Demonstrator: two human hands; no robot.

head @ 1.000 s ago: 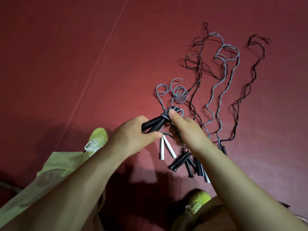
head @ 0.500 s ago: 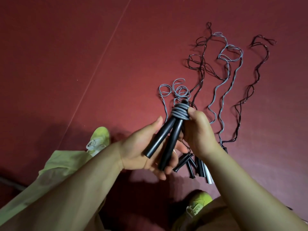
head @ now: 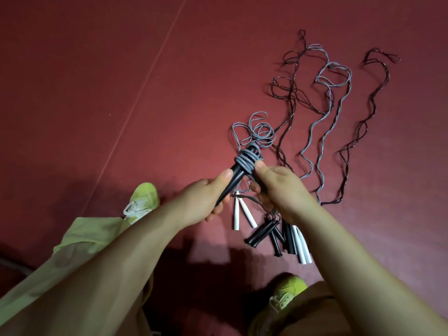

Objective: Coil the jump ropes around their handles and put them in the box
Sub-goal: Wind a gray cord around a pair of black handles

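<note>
My left hand [head: 206,202] grips a pair of black handles [head: 236,177] held side by side, pointing up and to the right. Grey rope [head: 246,161] is wound in several turns around their upper ends. My right hand [head: 278,190] pinches that grey rope beside the coil, thumb on top. The loose rest of the grey rope [head: 260,133] lies in small loops on the floor just beyond the handles. No box is in view.
More jump ropes lie on the red floor: white handles [head: 240,213], black handles [head: 263,232] and another white pair [head: 301,248] below my hands, with dark ropes [head: 289,93] and a grey rope [head: 332,78] stretching away. My green shoes [head: 143,200] flank the pile.
The handles have tilted from nearly upright to slanting right. My left hand has closed around them from an open palm, and my right hand has brought the rope round the coil.
</note>
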